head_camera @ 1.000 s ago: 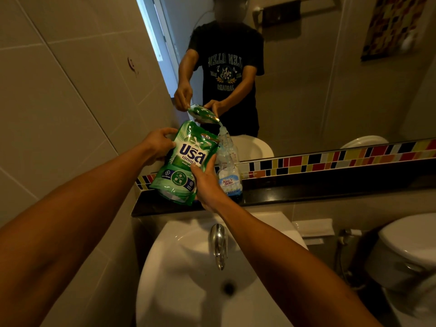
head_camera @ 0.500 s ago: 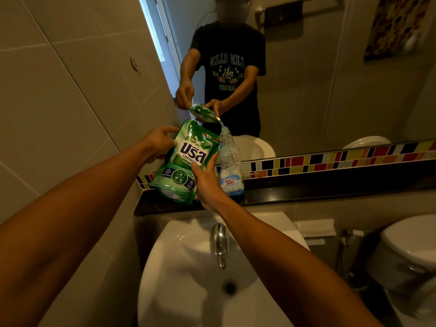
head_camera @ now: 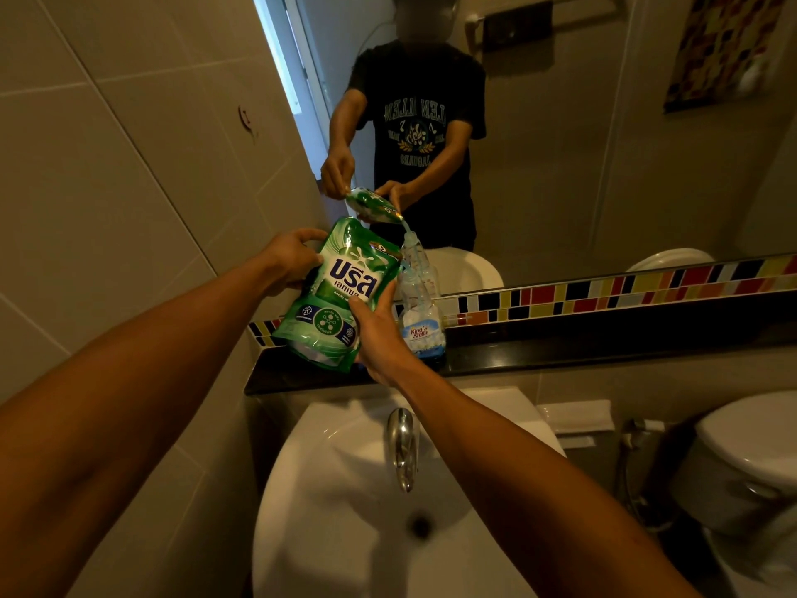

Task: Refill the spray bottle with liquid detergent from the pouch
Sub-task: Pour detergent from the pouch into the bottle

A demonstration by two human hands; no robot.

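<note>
A green detergent pouch [head_camera: 334, 295] is held tilted to the right, its top corner over the mouth of a clear bottle [head_camera: 420, 317]. The bottle stands uncapped on the black ledge [head_camera: 560, 343] against the mirror and has a blue and white label. My left hand [head_camera: 289, 258] grips the pouch's upper left edge. My right hand [head_camera: 379, 334] holds the pouch's lower right side, just left of the bottle. In the mirror a thin stream runs from the pouch's corner into the bottle's neck.
A white sink [head_camera: 366, 511] with a chrome tap [head_camera: 402, 446] lies below the ledge. A toilet [head_camera: 750, 459] stands at the right, with a hose [head_camera: 625, 459] beside it. Tiled wall closes the left. The mirror [head_camera: 604, 144] shows a person's reflection.
Both hands and the pouch have kept nearly the same pose. The view has shifted slightly.
</note>
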